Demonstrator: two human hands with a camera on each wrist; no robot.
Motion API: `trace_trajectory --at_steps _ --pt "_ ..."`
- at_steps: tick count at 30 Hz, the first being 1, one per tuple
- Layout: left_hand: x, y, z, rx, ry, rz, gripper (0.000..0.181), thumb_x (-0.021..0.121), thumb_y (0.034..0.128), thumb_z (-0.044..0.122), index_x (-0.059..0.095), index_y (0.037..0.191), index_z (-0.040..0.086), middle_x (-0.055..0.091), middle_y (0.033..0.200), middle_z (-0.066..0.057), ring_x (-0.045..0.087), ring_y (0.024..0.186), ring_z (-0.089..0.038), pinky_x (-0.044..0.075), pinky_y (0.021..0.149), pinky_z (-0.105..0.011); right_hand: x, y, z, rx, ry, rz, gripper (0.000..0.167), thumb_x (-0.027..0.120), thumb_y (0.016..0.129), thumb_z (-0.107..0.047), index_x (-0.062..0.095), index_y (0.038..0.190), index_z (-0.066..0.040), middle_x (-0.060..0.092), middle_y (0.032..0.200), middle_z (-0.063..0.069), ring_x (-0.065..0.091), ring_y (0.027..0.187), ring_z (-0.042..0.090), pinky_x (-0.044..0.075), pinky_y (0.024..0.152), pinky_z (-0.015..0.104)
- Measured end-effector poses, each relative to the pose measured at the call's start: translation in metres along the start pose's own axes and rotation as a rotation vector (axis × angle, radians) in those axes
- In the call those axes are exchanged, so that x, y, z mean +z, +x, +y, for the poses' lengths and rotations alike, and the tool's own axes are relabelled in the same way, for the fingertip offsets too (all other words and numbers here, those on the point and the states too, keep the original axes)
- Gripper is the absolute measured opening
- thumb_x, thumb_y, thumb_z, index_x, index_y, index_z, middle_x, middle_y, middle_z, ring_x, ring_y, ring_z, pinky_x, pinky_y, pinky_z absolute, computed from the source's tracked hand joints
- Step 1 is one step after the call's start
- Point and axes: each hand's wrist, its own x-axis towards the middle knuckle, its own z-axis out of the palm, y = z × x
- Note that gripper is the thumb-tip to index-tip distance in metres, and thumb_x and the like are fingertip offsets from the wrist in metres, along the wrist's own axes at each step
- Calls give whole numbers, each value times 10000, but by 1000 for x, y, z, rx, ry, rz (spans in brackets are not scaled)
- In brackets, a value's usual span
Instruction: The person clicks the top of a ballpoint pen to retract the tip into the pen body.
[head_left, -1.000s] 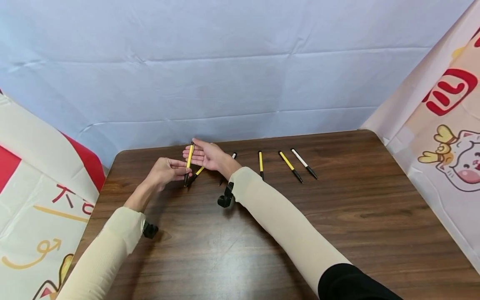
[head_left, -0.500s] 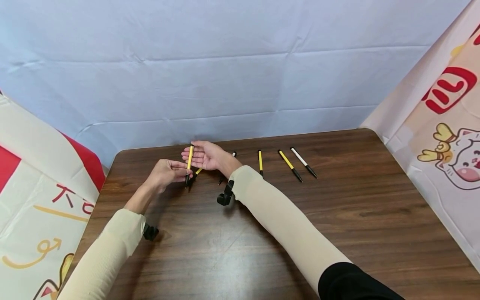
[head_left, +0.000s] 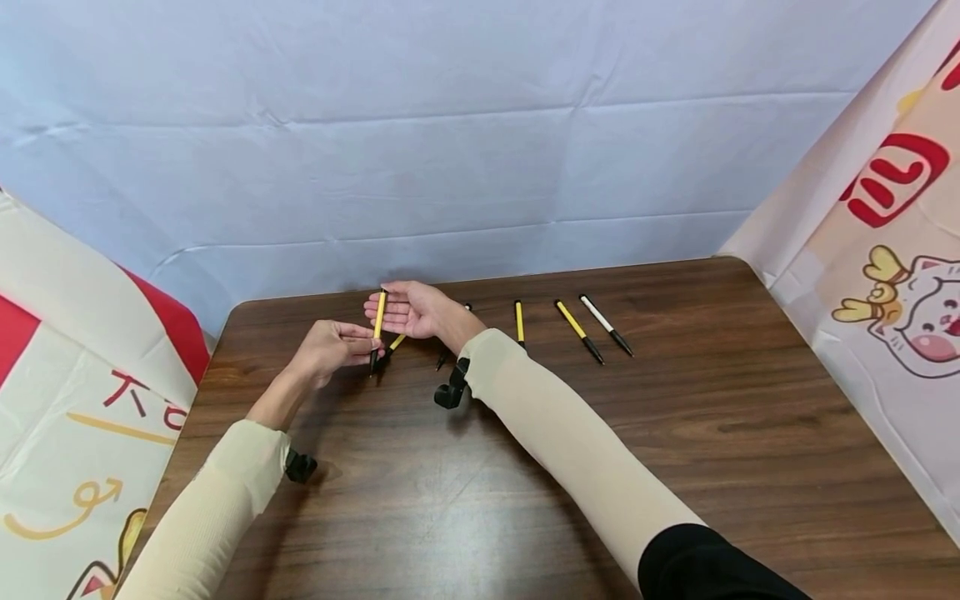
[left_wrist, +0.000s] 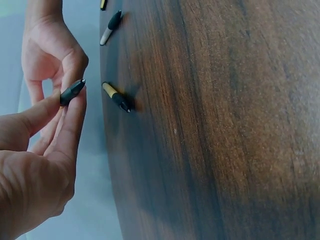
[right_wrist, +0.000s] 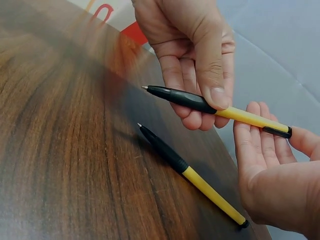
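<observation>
My left hand (head_left: 330, 346) pinches a yellow-and-black ballpoint pen (right_wrist: 245, 117) between thumb and fingers, near where the black grip meets the yellow barrel. The metal tip sticks out at the grip end. My right hand (head_left: 420, 311) is held palm up at the other end, fingers straight behind the barrel and the thumb against the black end of the pen. On the table below lies another yellow-and-black pen (right_wrist: 205, 190). In the left wrist view my left hand (left_wrist: 45, 160) covers most of the held pen, so mainly its black grip shows.
A white-and-black pen (left_wrist: 111, 27) lies partly hidden behind the right wrist. Farther right on the brown wooden table (head_left: 712, 417) are two yellow pens (head_left: 520, 321) and a white pen (head_left: 600, 317). A pale cloth (head_left: 450, 167) hangs along the table's back edge.
The held pen and both hands dip slightly from one second ago, then stay almost still. The right thumb remains at the pen's end. The pens on the table have not moved.
</observation>
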Motion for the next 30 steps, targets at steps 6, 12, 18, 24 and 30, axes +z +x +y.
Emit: trace_trajectory --at_steps 6,12,18,24,30 --pt "1 0 2 -7 16 -5 405 660 1011 -72 527 1338 -272 801 930 -69 785 900 -155 643 827 -280 0 -3 0 13 39 28 317 622 1089 -225 738 1235 31 720 1323 180 637 1339 292 486 1166 420" --pt "2 -2 2 -6 32 3 387 674 1002 -71 550 1311 -270 800 927 -82 783 872 -146 645 816 -281 -2 -5 2 18 70 21 365 640 1075 -205 684 1352 28 712 1338 180 633 1342 292 489 1163 422" --pt "4 -4 0 -12 34 23 368 686 990 -82 570 1281 -273 794 895 -84 784 827 -147 648 809 -300 0 -7 5 26 90 21 309 660 1060 -163 721 1288 37 735 1292 182 649 1319 300 499 1153 430" --pt "3 -5 -4 6 29 12 373 682 994 -78 564 1290 -272 798 923 -83 792 884 -180 648 816 -304 1 -8 6 19 69 16 305 657 1070 -184 723 1276 32 731 1299 183 644 1327 295 499 1152 427" --pt "-2 -9 -8 -3 26 5 385 677 1007 -58 558 1313 -258 803 934 -58 788 880 -149 649 808 -292 5 -10 7 10 20 2 455 650 1082 -234 603 1454 24 690 1370 201 625 1352 307 485 1166 444"
